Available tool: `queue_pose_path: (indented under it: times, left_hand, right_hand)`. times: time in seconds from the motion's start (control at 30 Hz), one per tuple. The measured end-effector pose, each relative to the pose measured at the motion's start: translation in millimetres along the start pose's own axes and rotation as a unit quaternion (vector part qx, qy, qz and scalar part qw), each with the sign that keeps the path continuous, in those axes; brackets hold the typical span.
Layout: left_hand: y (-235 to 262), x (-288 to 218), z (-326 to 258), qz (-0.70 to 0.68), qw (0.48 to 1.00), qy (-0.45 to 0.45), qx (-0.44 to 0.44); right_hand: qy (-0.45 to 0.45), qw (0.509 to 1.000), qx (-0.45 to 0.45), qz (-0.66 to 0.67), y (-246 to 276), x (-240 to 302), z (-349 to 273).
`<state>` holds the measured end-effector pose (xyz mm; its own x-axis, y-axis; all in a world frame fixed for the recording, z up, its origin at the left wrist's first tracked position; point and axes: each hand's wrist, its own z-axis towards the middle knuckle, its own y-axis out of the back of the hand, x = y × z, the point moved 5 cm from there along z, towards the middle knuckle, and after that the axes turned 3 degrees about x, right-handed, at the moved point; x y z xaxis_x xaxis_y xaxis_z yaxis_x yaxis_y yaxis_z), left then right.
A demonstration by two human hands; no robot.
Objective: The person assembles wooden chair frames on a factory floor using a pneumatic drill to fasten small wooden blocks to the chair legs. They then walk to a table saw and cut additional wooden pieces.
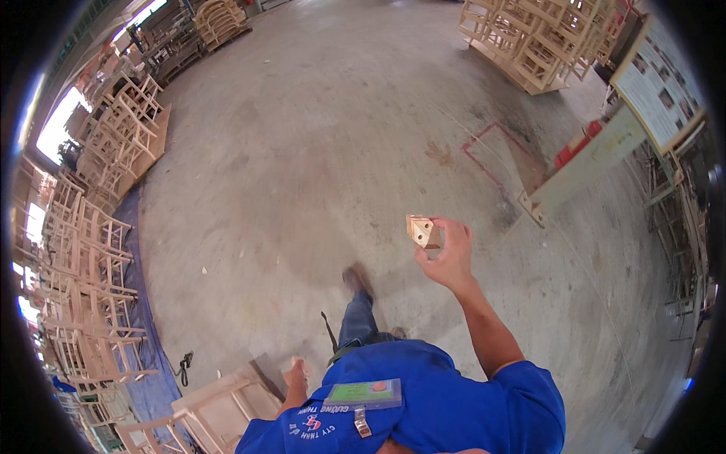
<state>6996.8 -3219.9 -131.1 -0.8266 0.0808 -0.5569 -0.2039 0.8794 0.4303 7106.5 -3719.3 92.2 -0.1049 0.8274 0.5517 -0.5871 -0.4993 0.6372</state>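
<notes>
Two hands in view, head camera looking down at a concrete floor (318, 151).

Right hand (448, 253): raised in front of the body, right of centre. Fingers curled round a small pale wooden block (420, 231), angular, roughly triangular. Block is pinched between thumb and fingertips and sticks out to the left of the hand, clear of everything else, well above the floor.

Left hand (297, 371): low, near the body, left of centre. It sits right at the top edge of an unfinished wooden chair frame (219, 405) at the near left. Small in the picture; looks closed, but I cannot tell whether it grips the frame or just rests on it.

Person wears a blue shirt (454, 408) with a badge holder (363, 395) clipped at the chest, plus jeans; one shoe (357, 278) is forward on the floor.

Surroundings:
- Stacked bare wooden chair frames (91, 250) all along the left side, on a blue tarp (147, 363).
- Another stack of wood frames (541, 38) on a pallet, far right.
- Red-outlined rectangle (503, 155) painted on the floor, right of centre.
- Notice board (658, 83) on the right, with a pale wooden beam (590, 163) below it.
- Black cable (184, 363) on the floor, near left, beside the tarp.
</notes>
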Motion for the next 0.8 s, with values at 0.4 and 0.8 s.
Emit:
queue_pose_path:
  times: [0.4,0.8]
  left_hand:
    - [-255.8,-492.1,215.4,0.167,0.969,-0.175,0.047]
    - [-497.6,-962.5,336.7,0.137,0.951,-0.276,0.016]
  right_hand:
    - [0.026,0.996,-0.034,-0.084,-189.0,-119.5,399.5]
    - [0.067,0.983,-0.151,-0.078,-353.3,-312.3,770.2]
